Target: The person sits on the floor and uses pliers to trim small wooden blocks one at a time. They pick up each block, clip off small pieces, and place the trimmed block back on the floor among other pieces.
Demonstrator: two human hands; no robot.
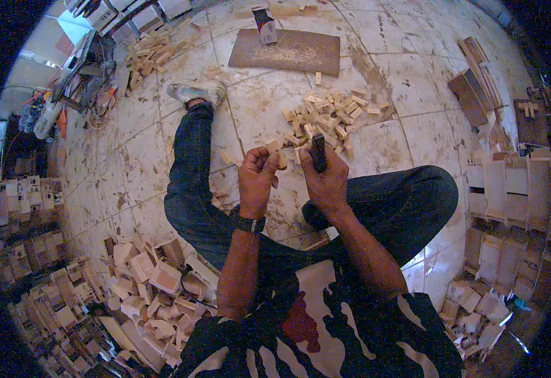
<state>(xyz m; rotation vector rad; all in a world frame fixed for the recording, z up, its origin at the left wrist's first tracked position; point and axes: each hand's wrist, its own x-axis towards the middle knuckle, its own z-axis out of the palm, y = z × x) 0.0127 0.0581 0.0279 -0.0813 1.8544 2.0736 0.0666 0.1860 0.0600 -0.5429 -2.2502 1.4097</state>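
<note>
My left hand pinches a small pale wooden block between thumb and fingers, raised in front of me. My right hand grips a dark, narrow tool upright, close beside the block. A black watch sits on my left wrist. Just beyond both hands a heap of similar small wooden blocks lies on the tiled floor. I sit on the floor in dark trousers, left leg stretched out toward a grey shoe.
A brown board with sawdust and a small carton lies farther off. Piles of pale carved wooden pieces crowd the lower left; more stand stacked at right. Wood scraps and tools lie at upper left.
</note>
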